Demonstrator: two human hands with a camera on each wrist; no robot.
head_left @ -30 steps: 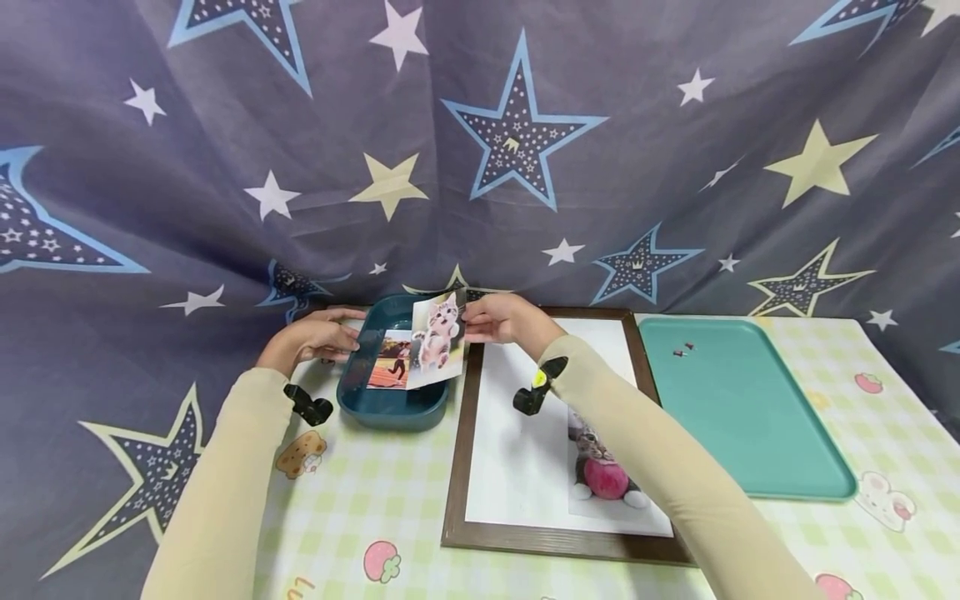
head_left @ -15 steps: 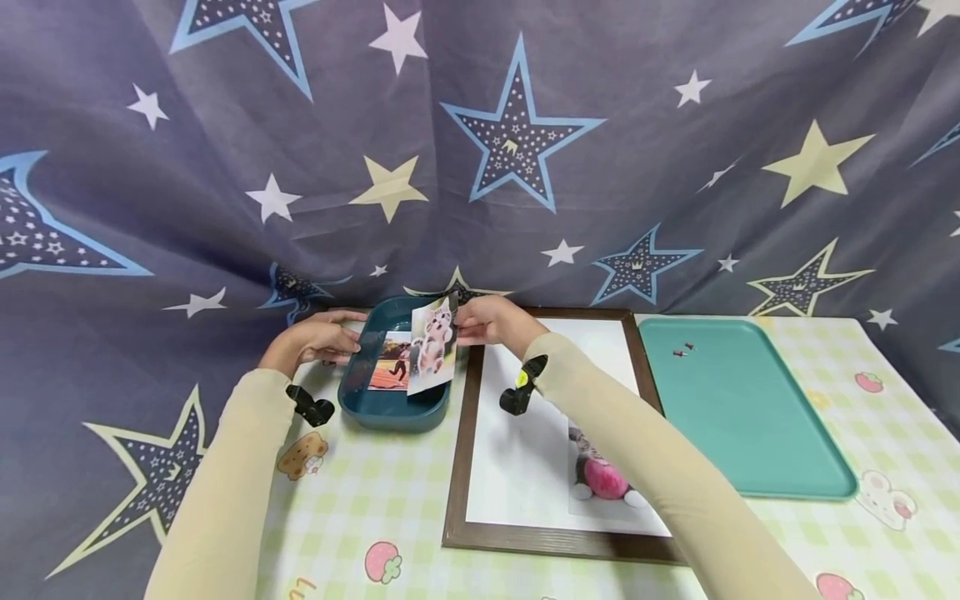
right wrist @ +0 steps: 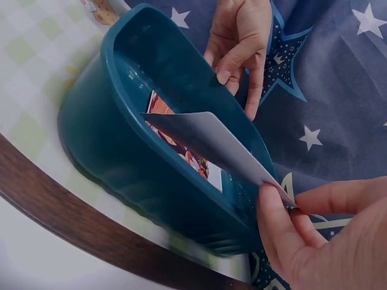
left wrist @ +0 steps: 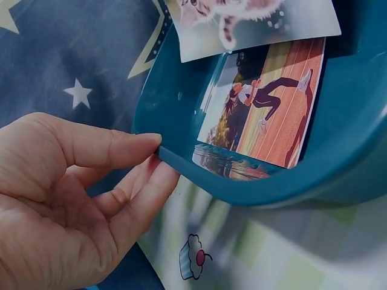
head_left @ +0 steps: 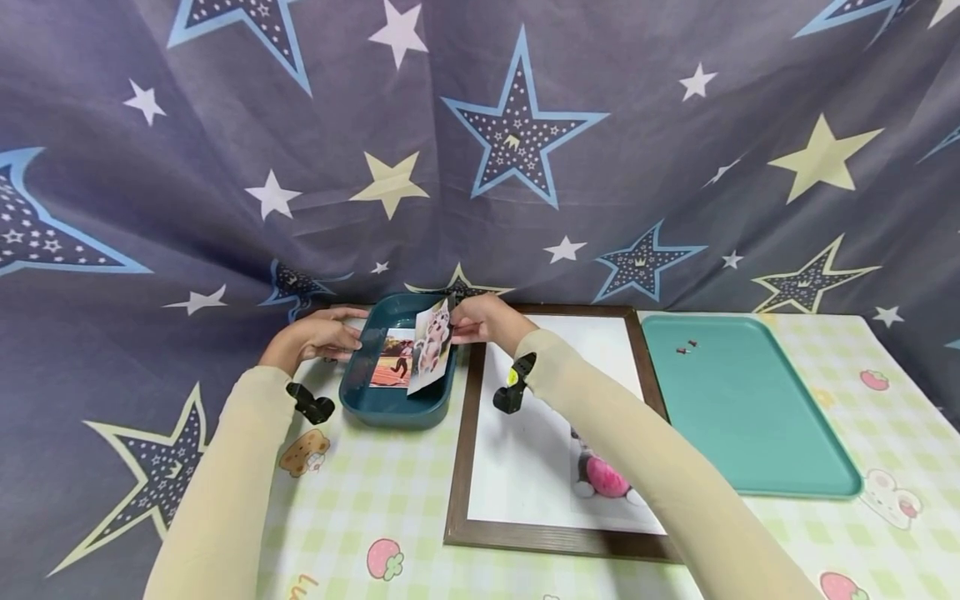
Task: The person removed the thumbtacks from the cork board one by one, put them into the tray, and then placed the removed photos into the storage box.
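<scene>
Near the far left corner of the green-checked tablecloth (head_left: 435,517), a person's left hand (head_left: 317,335) pinches the rim of a deep, rounded-rectangular teal tub (head_left: 393,419); the right hand (head_left: 486,318) pinches a rectangular pink-and-white kitten photo (head_left: 431,346), tilted at the tub's right side above an orange runner photo (head_left: 390,364) lying inside

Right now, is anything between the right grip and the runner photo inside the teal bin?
Yes: in the head view, the kitten photo in the right grip slants between them, overlapping the runner photo, and the teal bin's right rim lies there too.
</scene>
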